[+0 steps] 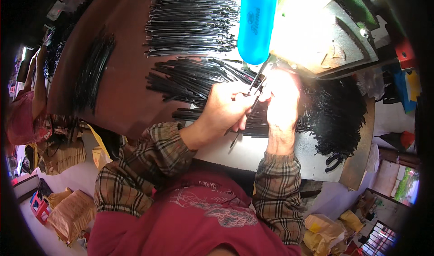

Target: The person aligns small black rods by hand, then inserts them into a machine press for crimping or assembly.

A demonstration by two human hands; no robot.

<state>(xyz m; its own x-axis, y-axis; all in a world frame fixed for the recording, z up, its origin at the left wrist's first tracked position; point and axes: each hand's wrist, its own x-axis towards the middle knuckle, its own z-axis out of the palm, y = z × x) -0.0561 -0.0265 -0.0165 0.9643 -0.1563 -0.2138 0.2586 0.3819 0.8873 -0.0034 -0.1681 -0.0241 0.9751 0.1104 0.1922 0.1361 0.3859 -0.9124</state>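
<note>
A thin black strip (259,80) slants up and to the right between my two hands. My left hand (226,106) is closed around it, its thumb and fingers pressed together. Close beside it, my right hand (282,98) pinches at the strip with bent fingers, partly washed out by bright light. Beneath and left of my hands lies a loose bundle of black strips (181,77). A dark heap of strips (339,116), with curved ends at its near edge, spreads to the right of my right hand.
Beyond my hands stands a blue rounded cover (257,25), beside a brightly lit machine plate (337,57). A neat row of strips (190,23) lies at the far left, another bundle (94,70) farther left. A co-worker's arm (40,82) shows at the left edge.
</note>
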